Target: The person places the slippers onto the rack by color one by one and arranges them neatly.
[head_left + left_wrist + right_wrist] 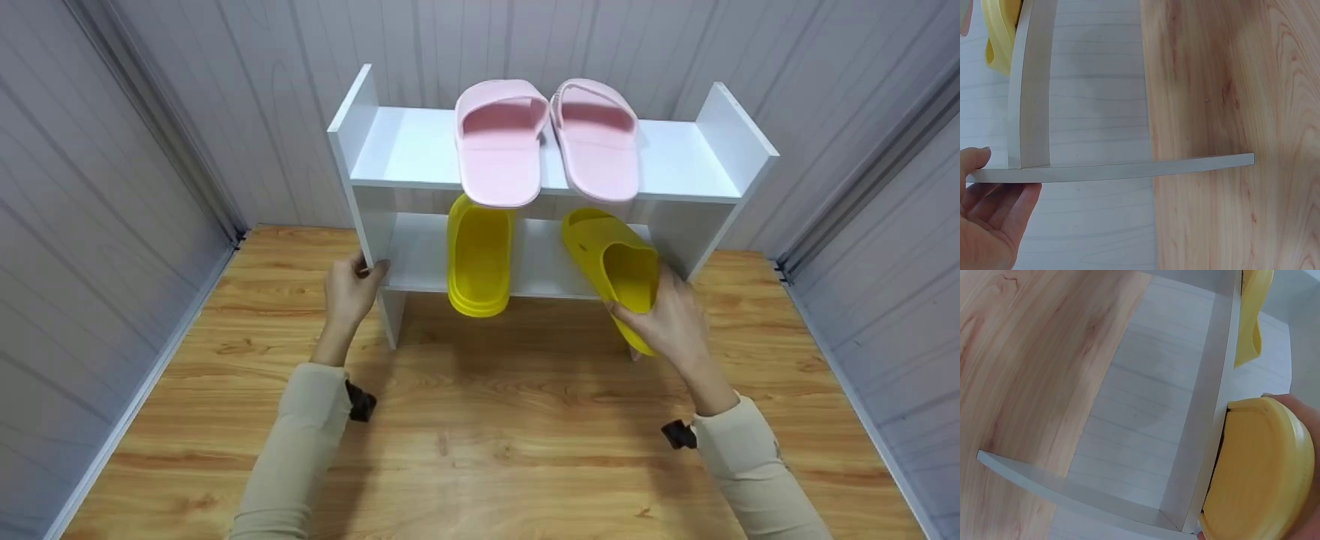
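Note:
A white two-tier shoe rack stands against the back wall. My left hand grips the front edge of its left side panel, thumb inside and fingers outside, as the left wrist view shows. With my right hand I hold a yellow slipper by its heel end, thumb on one side. That slipper slants on the right part of the lower shelf, heel sticking out over the front edge. Left of it another yellow slipper lies straight, toe inward. Two pink slippers, one left and one right, sit on the upper shelf.
Wood-grain floor spreads in front of the rack. Pale panelled walls close in at the left, back and right. The rack's right side panel rises beside my right hand.

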{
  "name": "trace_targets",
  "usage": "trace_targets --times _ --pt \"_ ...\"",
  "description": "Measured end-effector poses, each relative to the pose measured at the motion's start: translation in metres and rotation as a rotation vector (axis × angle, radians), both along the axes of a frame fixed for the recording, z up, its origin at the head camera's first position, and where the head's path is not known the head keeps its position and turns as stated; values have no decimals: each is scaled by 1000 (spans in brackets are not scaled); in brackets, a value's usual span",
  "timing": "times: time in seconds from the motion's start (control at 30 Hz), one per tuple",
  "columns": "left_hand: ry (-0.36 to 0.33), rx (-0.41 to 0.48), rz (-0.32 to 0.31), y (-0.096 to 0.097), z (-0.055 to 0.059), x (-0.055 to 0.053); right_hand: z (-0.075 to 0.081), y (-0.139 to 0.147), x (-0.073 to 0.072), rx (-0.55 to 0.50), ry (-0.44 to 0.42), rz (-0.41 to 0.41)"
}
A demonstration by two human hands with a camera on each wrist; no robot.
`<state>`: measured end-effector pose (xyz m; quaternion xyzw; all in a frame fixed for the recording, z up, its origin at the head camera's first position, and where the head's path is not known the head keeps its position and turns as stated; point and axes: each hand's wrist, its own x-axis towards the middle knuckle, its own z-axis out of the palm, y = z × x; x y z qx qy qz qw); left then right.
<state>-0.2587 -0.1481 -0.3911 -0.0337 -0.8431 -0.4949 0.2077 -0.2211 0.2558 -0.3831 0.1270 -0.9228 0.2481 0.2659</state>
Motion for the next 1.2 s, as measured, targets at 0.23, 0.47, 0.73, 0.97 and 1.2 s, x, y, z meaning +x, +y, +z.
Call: trace_targets --times 0.23,0.47,0.73,0.97,1.2 --pt "-9 4 12 1 0 0 -1 1 -2 -7 16 45" --pt "-2 -3 18 1 0 0 3 15 11 -86 -23 137" --pt "15 26 -6 1 0 0 -4 57 31 -313 2 355" --pt "10 27 -8 1 0 -1 -12 69 43 -407 -217 459" --pt "1 23 2 1 0 -1 -19 63 38 -488 -282 464"
